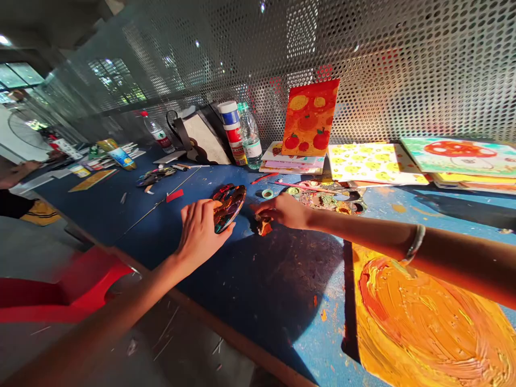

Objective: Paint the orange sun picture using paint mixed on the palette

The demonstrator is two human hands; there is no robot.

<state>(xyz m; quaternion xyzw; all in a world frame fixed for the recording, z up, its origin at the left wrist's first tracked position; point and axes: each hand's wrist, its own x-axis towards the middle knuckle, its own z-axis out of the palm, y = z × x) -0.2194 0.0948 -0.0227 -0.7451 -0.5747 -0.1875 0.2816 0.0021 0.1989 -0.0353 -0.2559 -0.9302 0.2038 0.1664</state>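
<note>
Screen: perforated metal wall [403, 64] shuts off the far side at 12 o'clock, full width.
Table: blue top [258, 279], paint-spattered. Clock is centred on the held palette.
Big canvas: thick orange painting [423, 322], flat at 4–5 o'clock, partly under the R forearm.
Stool: red plastic stool [80, 285], off the table at 8 o'clock.
Flat pics: yellow sheet [373, 163] & mushroom pic [459, 156], at 2 o'clock along the screen.
Apple pic: apple painting [309, 117], upright at 1 o'clock against the screen.
Row at 12: bag [201, 140], stacked paint jars [233, 131], water bottle [250, 137], side by side.
L hand: L hand [199, 228] grasps the round palette [229, 206] by its near rim; palette is tilted.
R hand: R hand [284, 210], fingers bent down onto an orange-smeared lump [264, 226] just at 3 o'clock. Can't tell if gripped.
Clutter: messy palette [330, 200] behind the R hand, w/ pink brush [306, 186] & tape roll [267, 193].
Edges: front edge [226, 328] runs diagonally at 6–7 o'clock, near the L wrist.
Open room: bare top at 5–6 o'clock betw. the arms. At 9–10 o'clock, only a red chip [174, 195].
</note>
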